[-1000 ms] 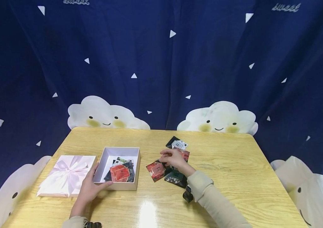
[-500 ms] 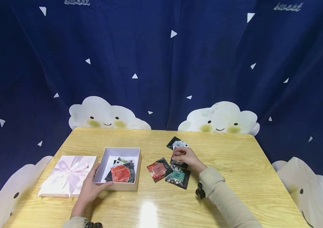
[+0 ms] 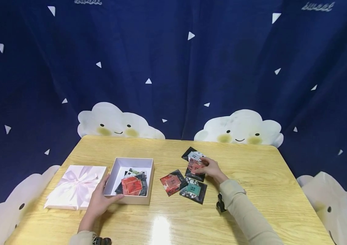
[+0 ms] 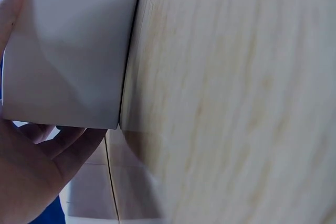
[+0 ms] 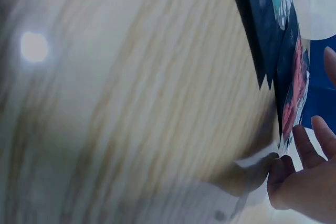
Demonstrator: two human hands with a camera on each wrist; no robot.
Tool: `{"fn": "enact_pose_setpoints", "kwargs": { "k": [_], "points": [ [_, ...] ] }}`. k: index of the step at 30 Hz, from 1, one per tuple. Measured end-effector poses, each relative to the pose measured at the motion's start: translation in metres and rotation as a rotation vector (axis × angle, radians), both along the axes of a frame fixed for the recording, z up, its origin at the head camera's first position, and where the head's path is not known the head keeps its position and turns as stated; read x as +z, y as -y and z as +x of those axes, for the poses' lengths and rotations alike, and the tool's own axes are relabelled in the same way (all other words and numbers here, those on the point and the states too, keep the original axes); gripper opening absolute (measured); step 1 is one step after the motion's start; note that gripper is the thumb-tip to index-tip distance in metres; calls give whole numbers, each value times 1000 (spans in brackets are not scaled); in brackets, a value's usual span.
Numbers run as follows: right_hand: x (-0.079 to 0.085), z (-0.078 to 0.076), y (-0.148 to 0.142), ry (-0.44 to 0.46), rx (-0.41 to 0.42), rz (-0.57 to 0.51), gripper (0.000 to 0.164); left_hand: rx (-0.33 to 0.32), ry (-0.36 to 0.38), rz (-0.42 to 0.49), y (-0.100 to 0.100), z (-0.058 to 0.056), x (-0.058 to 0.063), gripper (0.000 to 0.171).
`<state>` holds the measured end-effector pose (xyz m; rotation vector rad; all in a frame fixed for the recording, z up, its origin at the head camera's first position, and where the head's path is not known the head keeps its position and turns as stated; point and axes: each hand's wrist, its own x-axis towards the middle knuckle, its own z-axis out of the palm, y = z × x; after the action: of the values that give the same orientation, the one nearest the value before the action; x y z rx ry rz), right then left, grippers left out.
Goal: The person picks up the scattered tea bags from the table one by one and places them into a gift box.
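My left hand (image 3: pixel 100 200) grips the near left corner of a white open box (image 3: pixel 151 182), thumb along its front wall and fingers down its side. In the left wrist view those fingers wrap the edge of the plain box wall (image 4: pixel 68 51). Inside lie several flat packets, a red one (image 3: pixel 130 185) on top. To the right, my right hand (image 3: pixel 211 169) touches a black packet with a red label (image 3: pixel 194 166); its fingers look spread in the right wrist view. Around it lie a teal-labelled packet (image 3: pixel 193 189), a red-and-black packet (image 3: pixel 172 182) and a pale-labelled packet (image 3: pixel 191 153).
A white lid with a pale ribbon bow (image 3: pixel 78 185) lies left of the box, beside my left hand. The wooden table (image 3: pixel 247 163) has rounded far corners. Behind it hangs a dark blue curtain (image 3: pixel 173 68) printed with clouds.
My right hand has moved right, off the red-and-black packet, and now touches the red-labelled one, which shows more fully. The left hand keeps its hold on the box. The head view has shifted slightly.
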<state>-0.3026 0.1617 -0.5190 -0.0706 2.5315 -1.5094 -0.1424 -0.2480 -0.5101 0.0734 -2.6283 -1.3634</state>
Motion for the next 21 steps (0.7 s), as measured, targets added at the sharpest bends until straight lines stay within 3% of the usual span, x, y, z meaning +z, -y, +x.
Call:
{"fn": "enact_pose_setpoints", "kwargs": {
  "k": [7, 13, 16, 21],
  "points": [
    [0, 0, -3, -87, 10, 123, 69, -6, -7, -11, 2, -2, -3, 99],
    [0, 2, -2, -154, -34, 228, 67, -7, -11, -4, 2, -2, -4, 99],
    [0, 3, -3, -145, -79, 221, 65, -6, -16, -7, 2, -2, -4, 98],
    [4, 3, -6, -75, -118, 95, 53, -8, -10, -8, 1, -1, -2, 98]
  ]
}}
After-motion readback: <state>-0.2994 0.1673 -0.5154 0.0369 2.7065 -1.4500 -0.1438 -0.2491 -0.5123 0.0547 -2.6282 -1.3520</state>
